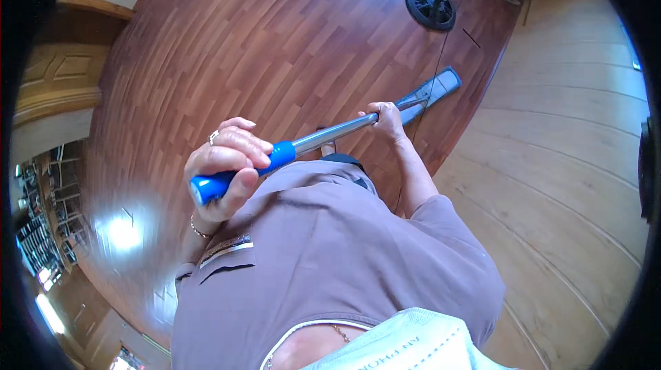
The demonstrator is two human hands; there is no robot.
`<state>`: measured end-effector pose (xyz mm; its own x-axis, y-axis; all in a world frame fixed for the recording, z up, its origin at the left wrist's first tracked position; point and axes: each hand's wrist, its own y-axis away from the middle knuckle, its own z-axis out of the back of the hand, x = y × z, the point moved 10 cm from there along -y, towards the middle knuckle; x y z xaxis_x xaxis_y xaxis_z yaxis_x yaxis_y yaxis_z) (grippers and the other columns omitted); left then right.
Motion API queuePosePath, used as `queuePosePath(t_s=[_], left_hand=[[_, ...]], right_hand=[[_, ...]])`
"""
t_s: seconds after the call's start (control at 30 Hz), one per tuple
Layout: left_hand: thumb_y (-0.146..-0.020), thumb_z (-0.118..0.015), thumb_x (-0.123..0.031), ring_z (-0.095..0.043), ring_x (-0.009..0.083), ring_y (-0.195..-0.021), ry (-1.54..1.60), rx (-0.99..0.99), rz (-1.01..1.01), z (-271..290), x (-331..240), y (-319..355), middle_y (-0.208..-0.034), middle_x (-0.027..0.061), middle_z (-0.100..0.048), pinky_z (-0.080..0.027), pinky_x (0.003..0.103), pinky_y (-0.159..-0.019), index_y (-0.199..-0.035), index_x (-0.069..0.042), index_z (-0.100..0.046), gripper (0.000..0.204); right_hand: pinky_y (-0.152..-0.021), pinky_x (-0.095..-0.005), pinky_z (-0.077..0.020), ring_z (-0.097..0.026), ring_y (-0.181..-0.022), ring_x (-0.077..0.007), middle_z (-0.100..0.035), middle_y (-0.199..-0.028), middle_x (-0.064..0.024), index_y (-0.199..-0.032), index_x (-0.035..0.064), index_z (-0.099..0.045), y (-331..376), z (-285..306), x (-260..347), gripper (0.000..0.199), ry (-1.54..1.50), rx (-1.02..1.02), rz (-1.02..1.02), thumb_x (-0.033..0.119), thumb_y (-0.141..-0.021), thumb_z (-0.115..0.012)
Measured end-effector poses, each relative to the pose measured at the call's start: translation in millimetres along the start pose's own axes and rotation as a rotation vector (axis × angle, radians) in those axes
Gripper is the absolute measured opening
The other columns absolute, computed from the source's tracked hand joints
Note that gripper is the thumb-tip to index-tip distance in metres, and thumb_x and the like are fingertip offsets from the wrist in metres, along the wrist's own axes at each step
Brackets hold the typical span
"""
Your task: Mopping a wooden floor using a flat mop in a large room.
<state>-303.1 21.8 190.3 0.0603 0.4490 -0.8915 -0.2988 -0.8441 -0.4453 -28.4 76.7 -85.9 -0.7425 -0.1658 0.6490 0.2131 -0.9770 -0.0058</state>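
Observation:
I hold a flat mop with both hands. My left hand (227, 163) is closed around the blue grip at the top end of the mop handle (323, 137), a silver metal pole. My right hand (387, 121) grips the pole lower down, toward the floor. The flat blue-grey mop head (432, 90) rests on the brown wooden floor (261, 46) near the base of the wall. My taupe shirt fills the lower middle of the view.
A standing fan with a round black base (431, 7) is on the floor ahead, its cord (432, 74) running back past the mop head. A light wood-panelled wall (564, 136) rises on the right. A wooden door (58, 77) is at the left.

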Motion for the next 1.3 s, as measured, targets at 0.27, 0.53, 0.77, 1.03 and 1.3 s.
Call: queuePosePath(t_s=[0.27,0.53,0.77,1.03,1.3], left_hand=[[-0.077,-0.068,-0.003,-0.067,0.0225,-0.085,0.096,0.062,0.052,-59.4,28.3,-47.6,-0.083,0.0073,-0.069,-0.042,0.038,-0.089,-0.082,-0.007,-0.063,0.008],[-0.076,-0.071,0.0,-0.064,0.0202,-0.083,0.184,0.051,0.139,1.6,-58.0,-84.5,-0.083,0.0087,-0.067,-0.052,0.035,-0.079,-0.082,-0.003,-0.064,0.01],[-0.073,-0.073,-0.002,-0.066,0.0201,-0.072,0.038,-0.088,-0.08,22.5,-46.1,-76.2,-0.077,0.0051,-0.067,-0.047,0.031,-0.069,-0.078,-0.006,-0.063,0.012],[-0.075,-0.077,-0.015,-0.066,0.0188,-0.068,-0.286,-0.283,-0.173,-73.3,24.4,-87.4,-0.077,0.0042,-0.067,-0.049,0.031,-0.063,-0.08,-0.01,-0.058,0.021],[-0.072,-0.08,-0.02,-0.062,0.0173,-0.059,-0.64,-0.351,-0.292,-112.3,4.7,-118.3,-0.071,0.004,-0.065,-0.047,0.032,-0.056,-0.079,-0.009,-0.057,0.027]], right_hand=[[-0.053,-0.042,-0.041,-0.056,-0.059,-0.0374,-0.054,-0.059,-0.0192,-0.057,0.0032,-0.053,27.7,44.4,-66.9,0.039,0.026,-0.07,-0.066,0.03,-0.077,-0.073],[-0.051,-0.0445,-0.0408,-0.056,-0.058,-0.0384,-0.053,-0.06,-0.0201,-0.057,0.0039,-0.056,2.0,90.3,42.2,0.037,0.028,0.04,-0.085,0.03,-0.077,-0.072],[-0.046,-0.0347,-0.0339,-0.041,-0.046,-0.0205,-0.043,-0.05,-0.011,-0.055,0.0034,-0.05,-65.5,64.3,50.0,0.036,-0.103,0.095,0.118,0.018,-0.076,-0.075],[-0.047,-0.0357,-0.0341,-0.042,-0.046,-0.022,-0.042,-0.051,-0.0105,-0.055,0.0036,-0.047,-152.1,16.3,-64.9,0.034,-0.171,0.468,0.383,0.012,-0.069,-0.077],[-0.047,-0.0361,-0.035,-0.046,-0.046,-0.0231,-0.046,-0.049,-0.009,-0.054,0.0048,-0.05,-192.7,-51.4,0.5,0.037,-0.382,0.756,0.747,0.021,-0.074,-0.076]])
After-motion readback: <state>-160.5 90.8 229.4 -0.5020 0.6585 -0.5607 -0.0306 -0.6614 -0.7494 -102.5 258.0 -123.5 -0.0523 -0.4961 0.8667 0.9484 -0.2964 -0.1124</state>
